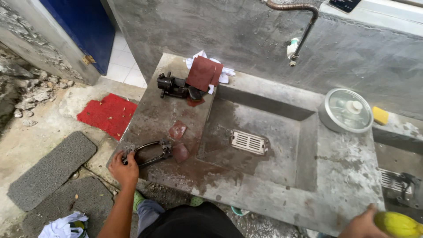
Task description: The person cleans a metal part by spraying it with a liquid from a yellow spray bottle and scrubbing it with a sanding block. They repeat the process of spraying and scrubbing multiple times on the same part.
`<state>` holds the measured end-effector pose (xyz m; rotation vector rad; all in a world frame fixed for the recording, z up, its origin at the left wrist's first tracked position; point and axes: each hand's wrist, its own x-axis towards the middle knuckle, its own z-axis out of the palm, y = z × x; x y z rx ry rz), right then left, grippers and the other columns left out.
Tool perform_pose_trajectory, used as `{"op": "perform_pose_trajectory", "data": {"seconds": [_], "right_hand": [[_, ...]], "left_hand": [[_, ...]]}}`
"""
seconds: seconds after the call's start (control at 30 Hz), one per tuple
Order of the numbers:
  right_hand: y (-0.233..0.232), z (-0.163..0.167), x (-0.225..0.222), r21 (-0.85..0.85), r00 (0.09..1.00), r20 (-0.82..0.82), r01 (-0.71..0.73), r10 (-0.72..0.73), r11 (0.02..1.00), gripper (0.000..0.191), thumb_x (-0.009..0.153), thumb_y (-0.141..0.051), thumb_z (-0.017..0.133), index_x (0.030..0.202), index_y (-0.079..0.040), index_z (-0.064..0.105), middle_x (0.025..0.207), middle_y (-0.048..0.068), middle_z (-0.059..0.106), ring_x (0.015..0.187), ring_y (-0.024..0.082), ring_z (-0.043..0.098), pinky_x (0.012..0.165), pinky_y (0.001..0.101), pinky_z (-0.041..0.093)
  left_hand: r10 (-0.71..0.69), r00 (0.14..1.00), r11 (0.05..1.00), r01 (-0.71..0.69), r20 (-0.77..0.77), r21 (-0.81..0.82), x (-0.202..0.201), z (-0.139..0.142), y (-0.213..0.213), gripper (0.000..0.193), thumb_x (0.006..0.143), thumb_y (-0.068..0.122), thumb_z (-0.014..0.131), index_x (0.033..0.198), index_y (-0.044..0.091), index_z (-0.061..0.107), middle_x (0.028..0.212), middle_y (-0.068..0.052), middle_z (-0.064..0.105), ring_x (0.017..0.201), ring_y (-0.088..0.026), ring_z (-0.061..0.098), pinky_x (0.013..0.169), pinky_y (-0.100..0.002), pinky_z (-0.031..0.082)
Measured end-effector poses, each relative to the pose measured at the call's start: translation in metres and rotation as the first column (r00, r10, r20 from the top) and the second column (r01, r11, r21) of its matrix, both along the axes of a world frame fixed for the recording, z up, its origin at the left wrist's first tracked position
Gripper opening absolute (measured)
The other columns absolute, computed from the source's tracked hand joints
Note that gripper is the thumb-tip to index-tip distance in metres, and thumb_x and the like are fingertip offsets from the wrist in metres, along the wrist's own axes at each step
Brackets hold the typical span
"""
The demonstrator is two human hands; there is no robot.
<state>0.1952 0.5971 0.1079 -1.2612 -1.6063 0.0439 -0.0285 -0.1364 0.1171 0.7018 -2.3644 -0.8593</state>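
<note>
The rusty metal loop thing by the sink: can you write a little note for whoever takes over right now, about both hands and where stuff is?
Left hand: grip closed on one end of the dark metal bracket, which lies on the wet concrete counter left of the basin.
Right hand: at the counter's near right edge, holding a yellow object, only partly in view.
Two small sandpaper pieces lie beside the bracket; a larger sandpaper sheet and a dark metal part sit at the back.
Done: rusty-brown residue is spread over the counter. Left: the bracket looks dark and uncleaned.

Concrete sink counter, sandpaper, clamp
</note>
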Motion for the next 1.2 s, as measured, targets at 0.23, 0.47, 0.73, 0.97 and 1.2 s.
{"op": "perform_pose_trajectory", "data": {"seconds": [0.23,0.47,0.73,0.97,1.2], "right_hand": [[0.082,0.082,-0.008,-0.495,0.979,0.198,0.137,-0.042,0.858,0.074,0.095,-0.046,0.08,0.13,0.013,0.053,0.125,0.025,0.066,0.112,0.04,0.064,0.097,0.0473,0.05],[0.119,0.095,-0.002,-0.463,0.959,0.271,0.2,-0.077,0.864,0.055,0.101,-0.041,0.078,0.114,0.009,0.061,0.108,0.025,0.068,0.096,0.043,0.067,0.083,0.052,0.051],[0.002,0.027,-0.077,-0.043,0.915,0.13,-0.38,0.382,0.924,0.044,0.115,-0.039,0.072,0.107,0.004,0.069,0.091,0.023,0.068,0.087,0.045,0.065,0.075,0.0544,0.05],[-0.237,0.064,-0.196,-0.223,0.234,-0.536,-0.966,0.811,0.132,0.039,0.109,-0.037,0.052,0.108,-0.004,0.074,0.096,0.004,0.073,0.088,0.013,0.064,0.078,0.0306,0.051],[-0.353,0.177,-0.213,0.052,-0.195,-0.859,-0.953,0.473,-0.298,0.048,0.093,-0.018,0.066,0.135,-0.015,0.044,0.108,-0.002,0.065,0.092,0.012,0.07,0.083,0.0292,0.059]], "left_hand": [[-0.158,0.978,0.98,0.173,0.138,-0.099,0.017,-0.009,-0.013,0.058,0.099,0.057,0.06,0.134,0.011,0.069,0.154,-0.007,0.054,0.143,-0.038,0.039,0.113,-0.062,0.024],[-0.228,0.973,0.972,0.226,-0.024,-0.058,0.032,-0.007,-0.02,0.059,0.101,0.052,0.064,0.137,0.005,0.063,0.153,-0.016,0.053,0.142,-0.04,0.045,0.118,-0.052,0.032],[-0.397,0.894,0.902,0.337,-0.21,-0.269,0.019,0.095,0.062,0.053,0.094,0.035,0.073,0.135,0.004,0.061,0.14,-0.016,0.06,0.138,-0.036,0.052,0.121,-0.052,0.038],[-0.822,0.538,0.517,0.843,0.187,-0.152,0.008,0.144,0.218,0.109,0.056,0.048,0.094,0.145,0.007,0.046,0.144,-0.025,0.055,0.13,-0.048,0.05,0.104,-0.058,0.038],[-0.725,0.682,0.685,0.729,-0.097,0.001,0.013,0.146,0.227,0.099,0.053,0.03,0.094,0.14,0.009,0.05,0.13,-0.015,0.064,0.116,-0.037,0.068,0.097,-0.043,0.056]]}}
